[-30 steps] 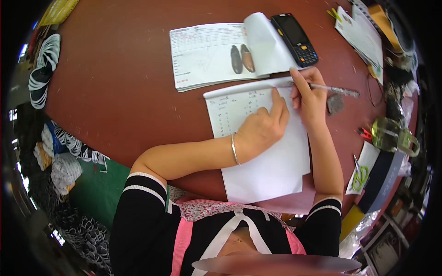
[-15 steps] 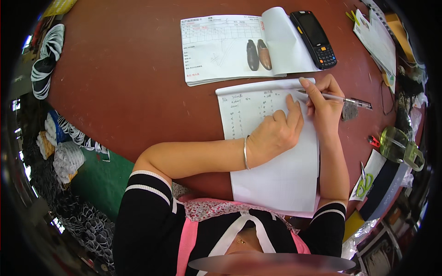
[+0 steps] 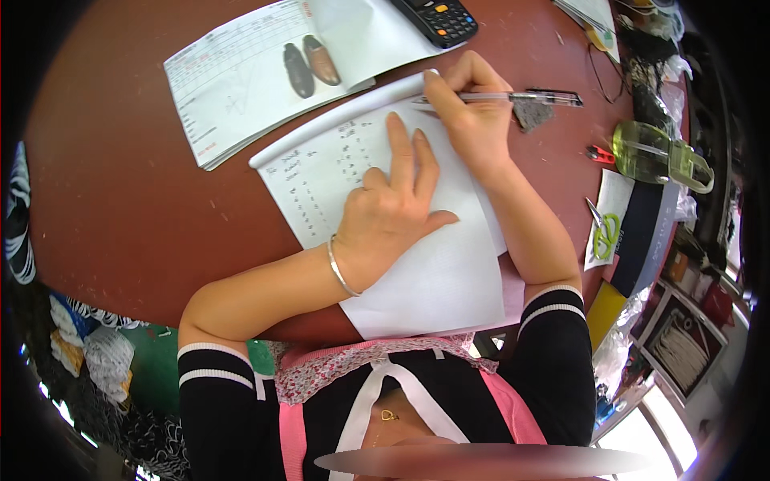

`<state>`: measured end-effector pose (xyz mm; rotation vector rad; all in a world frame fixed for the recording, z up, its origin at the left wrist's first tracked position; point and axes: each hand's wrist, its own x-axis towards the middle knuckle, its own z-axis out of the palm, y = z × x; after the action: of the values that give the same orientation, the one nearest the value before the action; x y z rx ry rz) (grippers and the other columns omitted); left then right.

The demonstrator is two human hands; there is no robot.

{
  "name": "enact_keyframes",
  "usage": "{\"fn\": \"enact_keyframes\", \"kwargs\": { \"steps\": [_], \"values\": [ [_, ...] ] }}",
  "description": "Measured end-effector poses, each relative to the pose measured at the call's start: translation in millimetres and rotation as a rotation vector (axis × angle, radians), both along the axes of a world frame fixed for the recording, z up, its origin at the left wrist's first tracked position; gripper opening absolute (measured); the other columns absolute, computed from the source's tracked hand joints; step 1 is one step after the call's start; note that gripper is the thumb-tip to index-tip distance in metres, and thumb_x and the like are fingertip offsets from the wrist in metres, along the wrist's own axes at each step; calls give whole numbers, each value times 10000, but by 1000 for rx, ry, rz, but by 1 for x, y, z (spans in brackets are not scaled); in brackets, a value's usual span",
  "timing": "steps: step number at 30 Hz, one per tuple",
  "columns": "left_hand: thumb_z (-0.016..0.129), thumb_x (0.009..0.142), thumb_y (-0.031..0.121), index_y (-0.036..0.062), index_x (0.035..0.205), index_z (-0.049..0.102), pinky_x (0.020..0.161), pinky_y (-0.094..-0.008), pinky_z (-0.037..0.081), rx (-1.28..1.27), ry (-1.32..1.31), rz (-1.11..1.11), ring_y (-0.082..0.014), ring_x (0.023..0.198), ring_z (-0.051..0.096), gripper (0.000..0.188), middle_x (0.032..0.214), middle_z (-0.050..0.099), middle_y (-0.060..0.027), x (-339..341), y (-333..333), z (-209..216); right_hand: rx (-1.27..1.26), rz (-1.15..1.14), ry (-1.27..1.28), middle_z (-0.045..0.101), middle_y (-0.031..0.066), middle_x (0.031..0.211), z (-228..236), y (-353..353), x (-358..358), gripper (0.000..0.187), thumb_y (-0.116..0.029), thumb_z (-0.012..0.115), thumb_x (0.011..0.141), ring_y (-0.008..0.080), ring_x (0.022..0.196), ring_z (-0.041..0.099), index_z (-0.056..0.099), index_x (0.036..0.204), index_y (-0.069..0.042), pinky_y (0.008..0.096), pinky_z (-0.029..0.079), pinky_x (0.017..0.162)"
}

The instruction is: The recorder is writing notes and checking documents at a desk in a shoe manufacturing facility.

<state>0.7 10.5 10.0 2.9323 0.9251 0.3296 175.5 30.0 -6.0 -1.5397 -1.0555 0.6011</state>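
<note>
One left hand (image 3: 383, 210) — spread — rests on one notepad (image 3: 433, 276); one right hand (image 3: 475, 120) grips one pen (image 3: 553, 98). Beyond: two pictured shoes (image 3: 298, 72).

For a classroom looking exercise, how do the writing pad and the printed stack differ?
The writing pad shows handwritten columns; the printed stack shows a grid and pictured shoes.

The left hand lies over the writing pad and the right hand holds a pen there; neither touches the printed stack.

Both are white paper on the red-brown table.
</note>
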Motion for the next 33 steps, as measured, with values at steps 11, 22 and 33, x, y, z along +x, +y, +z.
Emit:
{"fn": "enact_keyframes", "kwargs": {
  "steps": [11, 22, 33],
  "values": [
    [776, 715, 698, 24, 1293, 600, 392, -232, 461, -89, -45, -47, -124, 439, 470, 906, 1478, 503, -329, 1, 6, 0, -40, -21, -147, 460, -28, 590, 6, -2, -4, 333, -50, 725, 881, 52, 565, 376, 445, 703, -58, 278, 339, 498],
    [832, 631, 686, 38, 1247, 589, 378, -224, 435, -105, -78, -47, -108, 451, 423, 926, 1508, 455, -356, 2, 6, -4, -74, -2, -138, 448, -22, 598, 7, 0, -6, 332, -49, 713, 880, 64, 571, 374, 436, 698, -56, 286, 339, 502],
    [737, 750, 728, 19, 1294, 599, 388, -237, 466, -99, -52, -53, -131, 435, 482, 905, 1482, 494, -339, 3, 6, -2, -52, -38, -147, 447, -15, 590, 4, -1, -5, 334, -47, 706, 878, 68, 561, 370, 428, 693, -55, 290, 341, 499]
  ]
}}
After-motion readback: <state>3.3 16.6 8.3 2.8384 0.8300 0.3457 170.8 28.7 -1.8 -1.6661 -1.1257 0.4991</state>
